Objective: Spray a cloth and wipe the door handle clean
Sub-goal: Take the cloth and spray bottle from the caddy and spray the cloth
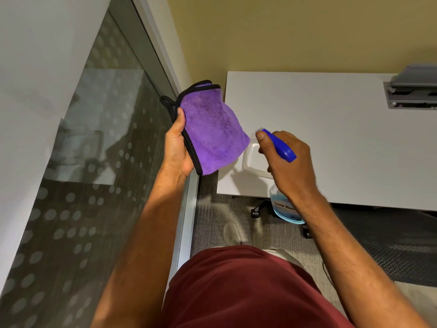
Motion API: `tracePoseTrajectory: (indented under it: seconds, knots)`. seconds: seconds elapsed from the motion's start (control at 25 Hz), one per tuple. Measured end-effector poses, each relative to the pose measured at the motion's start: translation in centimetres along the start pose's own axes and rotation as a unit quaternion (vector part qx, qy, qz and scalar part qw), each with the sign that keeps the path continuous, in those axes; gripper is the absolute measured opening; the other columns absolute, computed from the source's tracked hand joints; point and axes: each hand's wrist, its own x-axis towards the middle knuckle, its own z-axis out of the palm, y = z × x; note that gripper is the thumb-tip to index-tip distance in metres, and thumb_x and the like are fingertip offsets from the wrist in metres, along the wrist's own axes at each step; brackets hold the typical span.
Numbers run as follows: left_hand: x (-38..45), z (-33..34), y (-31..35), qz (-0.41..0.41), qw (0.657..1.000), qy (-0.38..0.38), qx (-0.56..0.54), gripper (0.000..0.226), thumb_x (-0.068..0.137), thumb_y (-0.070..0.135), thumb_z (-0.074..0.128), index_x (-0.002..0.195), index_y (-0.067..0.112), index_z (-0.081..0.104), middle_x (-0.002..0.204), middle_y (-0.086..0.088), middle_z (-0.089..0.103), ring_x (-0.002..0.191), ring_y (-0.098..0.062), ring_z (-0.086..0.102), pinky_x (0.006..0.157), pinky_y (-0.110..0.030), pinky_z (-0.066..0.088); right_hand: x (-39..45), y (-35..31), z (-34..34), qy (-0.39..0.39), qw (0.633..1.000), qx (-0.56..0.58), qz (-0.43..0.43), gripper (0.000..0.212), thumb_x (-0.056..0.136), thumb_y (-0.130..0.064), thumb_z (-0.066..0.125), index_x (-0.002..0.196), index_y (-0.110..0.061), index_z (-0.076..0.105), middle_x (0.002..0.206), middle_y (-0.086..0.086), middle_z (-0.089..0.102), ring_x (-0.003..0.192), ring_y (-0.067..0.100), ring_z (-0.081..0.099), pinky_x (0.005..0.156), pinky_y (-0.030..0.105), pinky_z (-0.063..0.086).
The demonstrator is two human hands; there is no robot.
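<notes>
Purple cloth [212, 129] in left hand [177, 147], spray bottle [281, 150] in right hand [288, 159].

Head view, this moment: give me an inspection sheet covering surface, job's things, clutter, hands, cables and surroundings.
Surface: white table, mostly bare where visible.
Job's things: folded purple cloth with black edging, held up; spray bottle with blue liquid and blue spray head, nozzle aimed at the cloth. Door handle: not in view.
Clutter: clear plastic container at the table's near corner; grey device at the far right edge.
Hands: left hand grips the cloth; right hand grips the spray head.
Cables: thin dark cord on the floor, blurred.
Surroundings: frosted dotted glass panel on the left, yellow wall, grey carpet, chair casters under the table.
</notes>
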Motion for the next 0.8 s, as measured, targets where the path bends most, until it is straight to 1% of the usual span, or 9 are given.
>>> tracePoseTrajectory:
  seconds: [0.04, 0.08, 0.2, 0.28, 0.44, 0.6, 0.72, 0.76, 0.8]
  knots:
    - [-0.1, 0.0, 0.0, 0.001, 1.0, 0.0, -0.001, 0.052, 0.105, 0.05, 0.046, 0.136, 0.012, 0.062, 0.133, -0.013, 0.067, 0.127, -0.032, 0.062, 0.104, -0.05, 0.052, 0.3, 0.1, -0.2, 0.01, 1.0, 0.013, 0.011, 0.055, 0.098, -0.061, 0.056, 0.072, -0.013, 0.062, 0.069, 0.007, 0.061, 0.061, 0.031, 0.062, 0.063, 0.049, 0.053]
    - [-0.2, 0.1, -0.1, 0.001, 1.0, 0.0, -0.001, 0.048, 0.106, 0.049, 0.044, 0.13, 0.014, 0.065, 0.127, -0.011, 0.07, 0.122, -0.031, 0.064, 0.1, -0.048, 0.054, 0.5, 0.1, -0.5, 0.021, 0.999, 0.026, 0.021, 0.053, 0.099, -0.059, 0.056, 0.072, -0.014, 0.063, 0.066, 0.005, 0.062, 0.058, 0.028, 0.062, 0.06, 0.043, 0.054]
    - [-0.6, 0.5, -0.2, -0.01, 1.0, -0.001, 0.001, 0.045, 0.107, 0.047, 0.042, 0.115, 0.017, 0.074, 0.118, -0.008, 0.073, 0.113, -0.028, 0.069, 0.093, -0.044, 0.058, 1.1, 0.5, -1.0, 0.039, 0.997, 0.047, 0.053, 0.053, 0.101, -0.056, 0.053, 0.065, -0.02, 0.063, 0.055, -0.003, 0.059, 0.048, 0.015, 0.057, 0.052, 0.019, 0.047]
    - [-0.8, 0.8, -0.1, -0.012, 1.0, -0.001, 0.002, 0.045, 0.108, 0.046, 0.042, 0.111, 0.017, 0.076, 0.116, -0.008, 0.074, 0.109, -0.027, 0.07, 0.091, -0.043, 0.059, 1.4, 1.0, -1.1, 0.042, 0.996, 0.045, 0.061, 0.055, 0.101, -0.058, 0.051, 0.065, -0.019, 0.064, 0.055, -0.002, 0.059, 0.047, 0.014, 0.057, 0.052, 0.014, 0.045]
    - [-0.8, 0.5, -0.1, -0.017, 1.0, -0.01, -0.006, 0.044, 0.107, 0.046, 0.043, 0.116, 0.016, 0.073, 0.118, -0.009, 0.073, 0.112, -0.028, 0.069, 0.095, -0.045, 0.057, 2.3, 2.0, -1.7, 0.095, 0.991, 0.078, 0.055, 0.05, 0.102, -0.054, 0.053, 0.085, -0.01, 0.069, 0.074, 0.003, 0.067, 0.056, 0.018, 0.059, 0.056, 0.025, 0.048]
    - [-0.9, -0.1, -1.2, -0.052, 0.999, -0.013, 0.004, 0.047, 0.106, 0.048, 0.045, 0.128, 0.013, 0.067, 0.125, -0.011, 0.07, 0.12, -0.03, 0.065, 0.103, -0.048, 0.053, 3.6, 2.7, -3.1, 0.19, 0.971, 0.14, 0.024, 0.048, 0.102, -0.05, 0.055, 0.104, -0.003, 0.065, 0.086, 0.004, 0.063, 0.066, 0.022, 0.06, 0.061, 0.033, 0.052]
    - [-1.3, -0.4, -2.2, -0.085, 0.996, -0.003, 0.012, 0.052, 0.104, 0.051, 0.047, 0.134, 0.011, 0.064, 0.131, -0.013, 0.068, 0.126, -0.031, 0.063, 0.108, -0.05, 0.049, 4.8, 3.6, -3.3, 0.229, 0.962, 0.15, 0.009, 0.032, 0.101, -0.047, 0.06, 0.106, -0.015, 0.057, 0.092, 0.01, 0.057, 0.075, 0.024, 0.061, 0.068, 0.038, 0.057]
    - [-1.5, -0.4, -2.5, -0.091, 0.996, 0.003, 0.018, 0.053, 0.104, 0.052, 0.048, 0.134, 0.011, 0.064, 0.132, -0.013, 0.068, 0.126, -0.031, 0.063, 0.108, -0.05, 0.05, 5.2, 4.3, -3.2, 0.232, 0.963, 0.14, 0.002, 0.03, 0.1, -0.047, 0.062, 0.107, -0.019, 0.054, 0.097, 0.014, 0.057, 0.08, 0.028, 0.062, 0.072, 0.04, 0.058]
    - [-1.8, -0.3, -2.7, -0.096, 0.995, 0.011, 0.025, 0.053, 0.103, 0.052, 0.049, 0.134, 0.011, 0.064, 0.131, -0.013, 0.069, 0.124, -0.03, 0.065, 0.105, -0.049, 0.052, 5.6, 5.2, -2.9, 0.231, 0.965, 0.126, -0.004, 0.032, 0.099, -0.047, 0.063, 0.11, -0.018, 0.053, 0.104, 0.018, 0.057, 0.086, 0.032, 0.063, 0.076, 0.041, 0.058]
